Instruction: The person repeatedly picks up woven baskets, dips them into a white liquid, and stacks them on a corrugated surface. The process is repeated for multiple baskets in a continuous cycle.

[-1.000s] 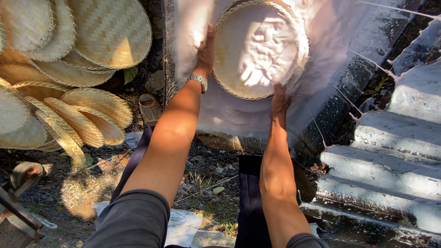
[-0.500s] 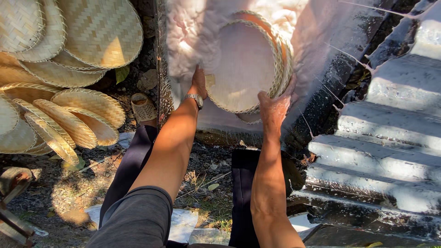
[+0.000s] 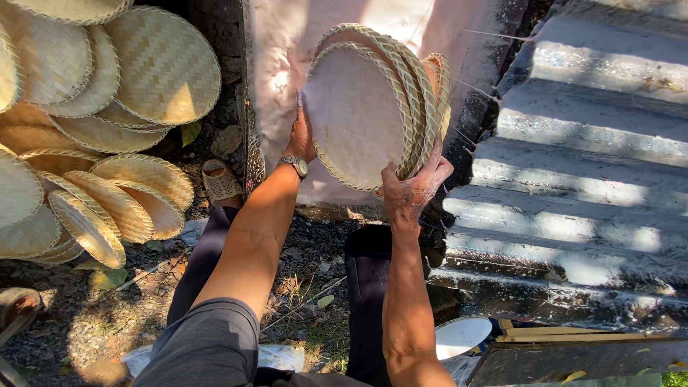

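A corrugated metal sheet (image 3: pixel 573 179) is seen at the right; a heap of woven trays (image 3: pixel 93 122) is spread at the far left; a stack of round woven trays (image 3: pixel 373 115), flat half a second ago, has been tipped onto its edge above the pale cloth (image 3: pixel 279 79); its left rim is gripped by the left hand (image 3: pixel 301 136); its near rim is clasped by the right hand (image 3: pixel 412 190); a sandal (image 3: pixel 218 183) lies near left.
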